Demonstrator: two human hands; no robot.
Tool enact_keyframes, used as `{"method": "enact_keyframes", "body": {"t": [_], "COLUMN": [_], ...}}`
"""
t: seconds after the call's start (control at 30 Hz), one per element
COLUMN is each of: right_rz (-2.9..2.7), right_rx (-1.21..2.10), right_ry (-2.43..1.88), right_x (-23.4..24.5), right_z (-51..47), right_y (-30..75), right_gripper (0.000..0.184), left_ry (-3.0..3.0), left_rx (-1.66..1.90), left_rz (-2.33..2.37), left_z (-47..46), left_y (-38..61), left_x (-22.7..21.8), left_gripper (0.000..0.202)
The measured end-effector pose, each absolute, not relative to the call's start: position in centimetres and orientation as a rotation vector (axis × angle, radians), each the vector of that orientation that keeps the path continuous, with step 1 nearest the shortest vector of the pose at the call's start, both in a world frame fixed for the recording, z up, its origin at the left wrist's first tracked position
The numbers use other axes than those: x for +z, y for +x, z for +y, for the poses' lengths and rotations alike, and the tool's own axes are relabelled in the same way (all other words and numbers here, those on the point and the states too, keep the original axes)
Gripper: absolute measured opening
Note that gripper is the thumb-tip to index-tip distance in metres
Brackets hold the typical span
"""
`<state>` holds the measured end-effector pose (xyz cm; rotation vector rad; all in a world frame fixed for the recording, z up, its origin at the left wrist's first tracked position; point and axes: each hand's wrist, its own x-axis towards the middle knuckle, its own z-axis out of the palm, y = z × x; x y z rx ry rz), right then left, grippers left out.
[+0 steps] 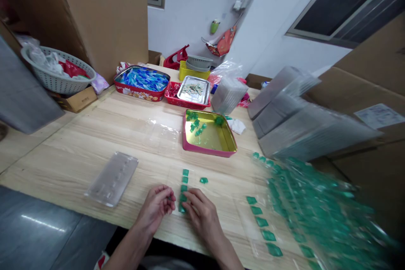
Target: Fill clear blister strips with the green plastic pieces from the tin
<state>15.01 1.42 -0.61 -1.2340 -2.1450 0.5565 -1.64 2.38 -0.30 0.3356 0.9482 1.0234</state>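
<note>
Right hand is touching green gems at the row's near end on a clear tray, left hand is half-curling alongside, can't tell if either's gripping, and gems are looking light, stiff, maybe slippery, so edges are probably best.

Your tabletop is showing smooth wood grain, the green pieces are gleaming like glossy translucent plastic, the tin is flashing shiny gold-toned metal, the left-hand tray is looking like clear plastic, and the cardboard is looking matt
</note>
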Motion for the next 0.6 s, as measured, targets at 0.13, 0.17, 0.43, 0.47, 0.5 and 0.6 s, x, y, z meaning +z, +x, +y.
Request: {"method": "enact_keyframes", "body": {"t": [0.13,0.17,0.43,0.47,0.5,0.6], "right_rz": [-2.246,-2.244,-2.047,-1.996,-1.958,-1.955], "right_rx": [0.558,0.563,0.679,0.631,0.576,0.465], "right_ry": [-1.239,-1.245,-1.189,-1.259,-1.359,-1.688], "right_x": [-0.8,-0.9,-1.0,-1.1,-1.2,-1.8], "right_z": [2.2,2.3,2.1,1.9,1.6,0.6], "right_y": [14.2,14.0,15.8,16.2,16.5,16.6], "right_gripper": [0.031,0.033,0.025,0.024,0.023,0.021], "left_ry": [0.328,0.328,0.284,0.266,0.241,0.143], "left_rx": [1.02,1.018,1.011,1.001,0.986,0.885], "left_rz": [0.949,0.948,0.969,0.976,0.99,1.068], "left_z": [2.3,2.3,2.0,1.9,1.7,0.9], "left_y": [-1.6,-1.6,-1.8,-1.8,-1.8,-1.7], "left_x": [-0.4,-0.5,-0.2,-0.2,-0.1,-0.6], "left_gripper": [0.027,0.028,0.032,0.032,0.033,0.041]}}
